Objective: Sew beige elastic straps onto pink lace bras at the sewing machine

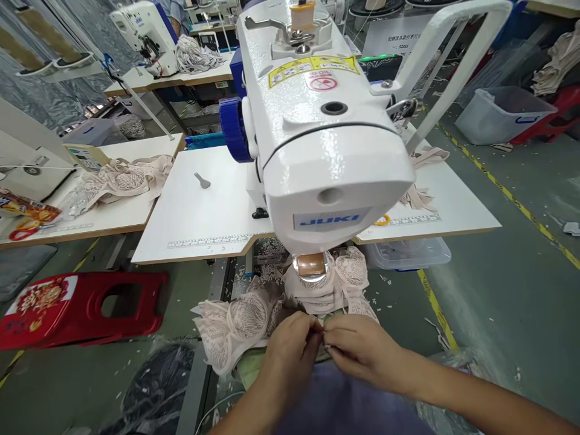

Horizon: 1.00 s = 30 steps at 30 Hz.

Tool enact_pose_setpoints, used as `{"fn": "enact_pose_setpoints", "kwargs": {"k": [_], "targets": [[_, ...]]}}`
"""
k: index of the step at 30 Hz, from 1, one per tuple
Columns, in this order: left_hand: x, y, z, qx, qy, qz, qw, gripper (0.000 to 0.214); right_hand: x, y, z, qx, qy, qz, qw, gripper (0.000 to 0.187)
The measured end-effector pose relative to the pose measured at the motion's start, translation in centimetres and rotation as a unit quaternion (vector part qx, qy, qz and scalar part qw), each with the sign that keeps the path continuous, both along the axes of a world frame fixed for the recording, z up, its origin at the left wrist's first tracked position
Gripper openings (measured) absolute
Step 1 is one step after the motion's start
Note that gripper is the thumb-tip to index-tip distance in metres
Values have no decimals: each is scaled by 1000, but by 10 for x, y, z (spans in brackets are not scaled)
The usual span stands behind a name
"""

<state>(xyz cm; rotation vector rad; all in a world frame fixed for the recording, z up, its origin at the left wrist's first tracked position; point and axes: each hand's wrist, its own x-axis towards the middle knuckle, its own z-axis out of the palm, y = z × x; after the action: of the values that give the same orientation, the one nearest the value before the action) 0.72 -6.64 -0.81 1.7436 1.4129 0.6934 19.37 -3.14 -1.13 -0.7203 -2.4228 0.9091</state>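
Note:
My left hand (292, 347) and my right hand (357, 347) meet at the bottom centre, fingertips pinched together on a small piece I cannot make out, just below the head of a white JUKI sewing machine (317, 139). A heap of beige lace bra pieces (240, 329) lies directly beyond my fingers, and more lace cups (348, 272) sit under the machine's head. My lap in purple cloth (335, 402) is beneath both hands.
The white sewing table (203, 211) carries a printed ruler strip and a small grey tool (202, 179). To the left stand another table with lace garments (122, 178) and a red stool (81, 305). A clear bin (502, 115) sits on the grey floor at the right.

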Motion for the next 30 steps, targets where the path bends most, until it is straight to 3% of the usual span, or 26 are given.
{"fn": "enact_pose_setpoints", "kwargs": {"k": [4,7,9,14,17,20,23,27,30], "targets": [[2,17,-6,-145,-89,11,985,9,-6,0,-8,-67,19,-64,996,29],[1,22,-1,-210,-187,20,960,3,-6,0,-7,-36,38,-72,996,25],[-2,21,7,-178,-170,23,969,5,-5,0,-3,19,41,-65,997,23],[-7,21,26,-45,-3,-44,998,13,-7,0,2,118,35,-50,991,20],[-6,26,23,-23,-13,-43,999,11,-10,3,2,63,55,-75,994,22],[1,27,14,-68,-151,6,986,8,-13,5,6,-56,94,-111,988,20],[8,21,6,-71,-265,81,958,10,-15,6,13,-90,127,-126,980,19],[9,13,5,52,-170,102,979,17,-14,6,18,-55,111,-124,984,22],[7,13,6,136,-89,100,982,20,-13,6,16,-71,89,-131,985,23]]}}
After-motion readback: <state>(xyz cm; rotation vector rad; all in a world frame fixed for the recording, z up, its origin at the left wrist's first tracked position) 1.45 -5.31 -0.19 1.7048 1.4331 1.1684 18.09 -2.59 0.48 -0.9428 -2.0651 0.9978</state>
